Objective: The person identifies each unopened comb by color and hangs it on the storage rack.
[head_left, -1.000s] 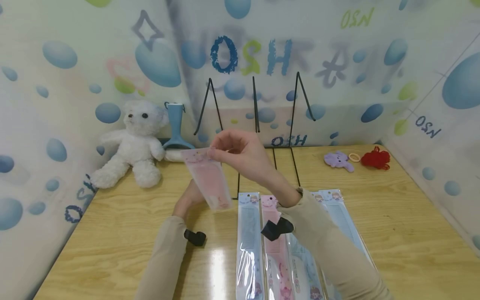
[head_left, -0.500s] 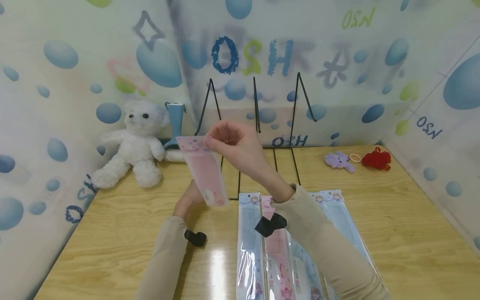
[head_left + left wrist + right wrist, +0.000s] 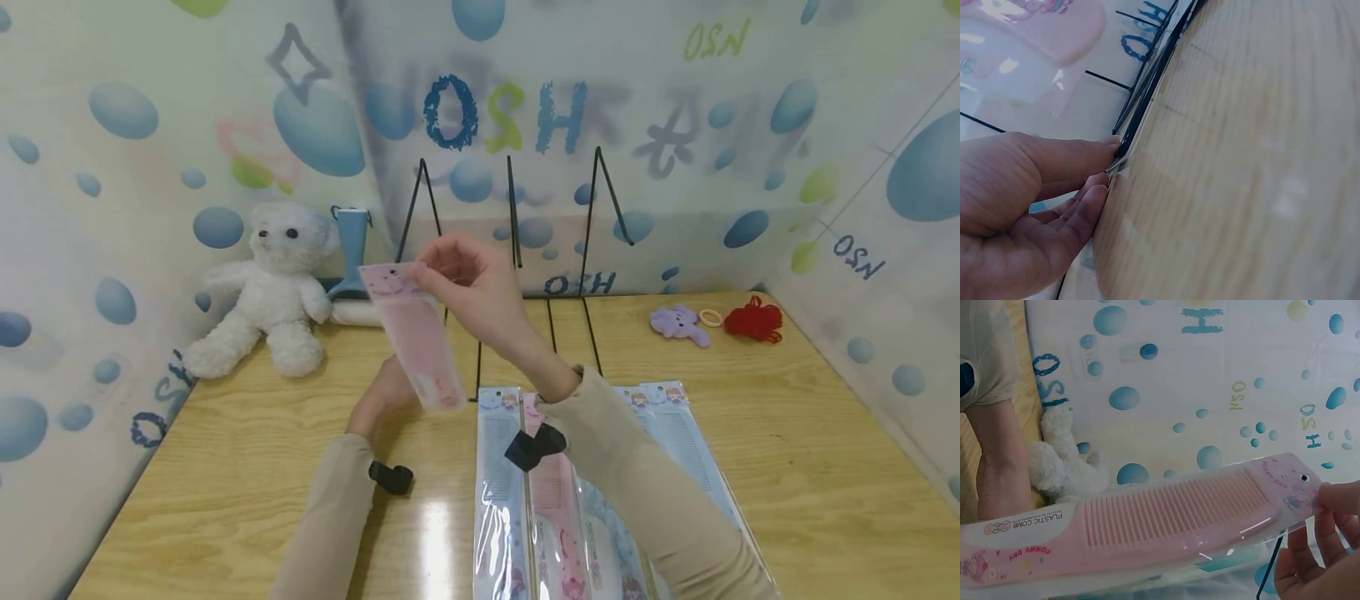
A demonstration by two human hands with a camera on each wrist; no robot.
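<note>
Pink packaged comb rising above the desk, pinched at its top end by the right hand, lifted slightly higher than a moment ago and nearing the black wire rack. Left hand, fingers pinching the rack's base wire, steadying it. Likely lining up for hanging.

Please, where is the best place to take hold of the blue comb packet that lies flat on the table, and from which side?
Probably the top end of the blue packet, from above. It lies flat, its right edge against the pink packet, so the sides offer little room. The header end toward the black rack is free and clear of the right sleeve.
</note>
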